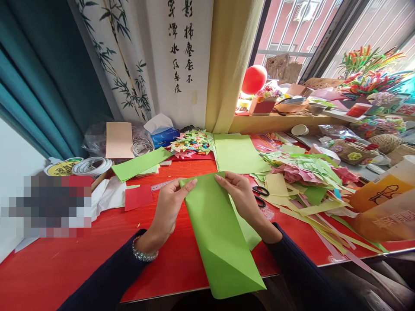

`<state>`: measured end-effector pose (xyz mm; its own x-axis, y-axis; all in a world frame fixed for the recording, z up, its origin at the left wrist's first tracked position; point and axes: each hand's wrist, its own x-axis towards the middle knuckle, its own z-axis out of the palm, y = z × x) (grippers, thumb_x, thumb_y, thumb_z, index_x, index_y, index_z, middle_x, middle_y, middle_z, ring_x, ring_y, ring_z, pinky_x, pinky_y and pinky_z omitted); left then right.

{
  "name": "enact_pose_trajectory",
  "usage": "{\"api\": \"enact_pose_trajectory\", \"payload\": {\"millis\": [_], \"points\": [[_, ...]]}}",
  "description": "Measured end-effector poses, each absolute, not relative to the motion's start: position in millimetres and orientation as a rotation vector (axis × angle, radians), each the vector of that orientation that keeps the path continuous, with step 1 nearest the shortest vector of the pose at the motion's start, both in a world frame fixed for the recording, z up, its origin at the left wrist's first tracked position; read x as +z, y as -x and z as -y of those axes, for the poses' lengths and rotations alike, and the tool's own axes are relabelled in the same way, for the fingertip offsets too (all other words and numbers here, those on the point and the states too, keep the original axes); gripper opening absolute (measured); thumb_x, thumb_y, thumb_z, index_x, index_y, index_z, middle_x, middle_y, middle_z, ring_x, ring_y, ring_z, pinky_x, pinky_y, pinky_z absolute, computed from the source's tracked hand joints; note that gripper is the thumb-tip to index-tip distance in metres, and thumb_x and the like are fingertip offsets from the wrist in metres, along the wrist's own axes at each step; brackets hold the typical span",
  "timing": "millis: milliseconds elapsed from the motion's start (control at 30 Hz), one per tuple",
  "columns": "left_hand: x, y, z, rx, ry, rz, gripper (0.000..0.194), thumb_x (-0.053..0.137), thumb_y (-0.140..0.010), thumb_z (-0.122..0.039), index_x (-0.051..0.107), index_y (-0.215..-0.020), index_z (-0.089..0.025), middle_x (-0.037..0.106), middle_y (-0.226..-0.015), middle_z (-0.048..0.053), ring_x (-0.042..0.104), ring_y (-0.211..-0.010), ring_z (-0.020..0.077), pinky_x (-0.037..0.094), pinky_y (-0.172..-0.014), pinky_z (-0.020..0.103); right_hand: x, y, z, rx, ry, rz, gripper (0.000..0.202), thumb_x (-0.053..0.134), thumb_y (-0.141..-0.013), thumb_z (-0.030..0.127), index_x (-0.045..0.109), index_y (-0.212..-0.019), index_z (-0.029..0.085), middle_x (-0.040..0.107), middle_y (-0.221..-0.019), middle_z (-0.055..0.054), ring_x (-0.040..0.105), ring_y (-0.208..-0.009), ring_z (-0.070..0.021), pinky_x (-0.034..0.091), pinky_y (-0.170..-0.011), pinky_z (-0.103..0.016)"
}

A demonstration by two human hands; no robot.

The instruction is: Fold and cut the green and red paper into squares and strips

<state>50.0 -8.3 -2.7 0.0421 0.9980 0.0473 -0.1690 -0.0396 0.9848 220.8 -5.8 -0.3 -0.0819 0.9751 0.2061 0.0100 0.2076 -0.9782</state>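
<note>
A bright green sheet of paper, folded lengthwise, hangs toward the front edge of the red table. My left hand pinches its far left corner between thumb and fingers. At the far right corner, my right hand grips the same sheet. Part of another green layer shows beneath it on the right; whether it belongs to the same sheet I cannot tell. Black-handled scissors lie just right of my right hand, their blades hidden.
Light green sheets lie behind my hands. Cut paper strips and scraps cover the right side. A red paper piece and white tape rolls are at left. Orange-filled containers stand far right.
</note>
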Motion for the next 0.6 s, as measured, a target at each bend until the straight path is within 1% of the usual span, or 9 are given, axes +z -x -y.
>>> {"api": "enact_pose_trajectory", "payload": {"millis": [133, 267, 400, 500, 600], "points": [[1.4, -50.7, 10.0, 1.288, -1.134, -1.055, 0.022, 0.065, -0.067, -0.036, 0.059, -0.058, -0.016, 0.056, -0.058, -0.002, 0.050, -0.056, 0.0111, 0.040, -0.056, 0.023, 5.4, -223.3, 8.2, 1.216, 1.073, 1.302, 0.029, 0.056, -0.076, 0.043, 0.048, -0.066, 0.017, 0.042, -0.056, 0.004, 0.038, -0.046, -0.0069, 0.027, -0.042, -0.019], [4.9, -51.5, 10.4, 1.293, -1.117, -1.070, 0.020, 0.068, -0.065, -0.034, 0.063, -0.060, -0.015, 0.059, -0.058, 0.000, 0.053, -0.058, 0.0125, 0.042, -0.059, 0.024, 7.4, -224.8, 8.9, 1.210, 1.038, 1.277, 0.028, 0.055, -0.076, 0.044, 0.053, -0.070, 0.017, 0.049, -0.061, 0.002, 0.045, -0.051, -0.0089, 0.032, -0.045, -0.020], [6.3, -51.4, 10.5, 1.234, -1.118, -1.012, 0.020, 0.066, -0.068, -0.034, 0.067, -0.073, -0.015, 0.065, -0.068, 0.002, 0.057, -0.067, 0.0148, 0.044, -0.066, 0.026, 9.3, -226.1, 9.0, 1.208, 1.057, 1.259, 0.027, 0.057, -0.076, 0.043, 0.055, -0.070, 0.017, 0.049, -0.059, 0.002, 0.044, -0.048, -0.0079, 0.031, -0.042, -0.019], [6.8, -51.2, 10.6, 1.198, -1.130, -0.970, 0.023, 0.064, -0.072, -0.033, 0.068, -0.084, -0.014, 0.068, -0.077, 0.004, 0.059, -0.074, 0.0165, 0.045, -0.071, 0.028, 11.5, -227.5, 9.4, 1.190, 1.082, 1.245, 0.028, 0.058, -0.075, 0.043, 0.054, -0.066, 0.017, 0.045, -0.053, 0.004, 0.039, -0.044, -0.0060, 0.028, -0.039, -0.017], [7.1, -51.3, 10.4, 1.187, -1.139, -0.944, 0.025, 0.063, -0.073, -0.032, 0.068, -0.089, -0.013, 0.069, -0.081, 0.005, 0.060, -0.076, 0.0178, 0.045, -0.074, 0.029, 12.0, -229.2, 9.4, 1.193, 1.070, 1.240, 0.028, 0.058, -0.074, 0.043, 0.056, -0.066, 0.017, 0.046, -0.054, 0.004, 0.040, -0.044, -0.0065, 0.029, -0.040, -0.018]]}}
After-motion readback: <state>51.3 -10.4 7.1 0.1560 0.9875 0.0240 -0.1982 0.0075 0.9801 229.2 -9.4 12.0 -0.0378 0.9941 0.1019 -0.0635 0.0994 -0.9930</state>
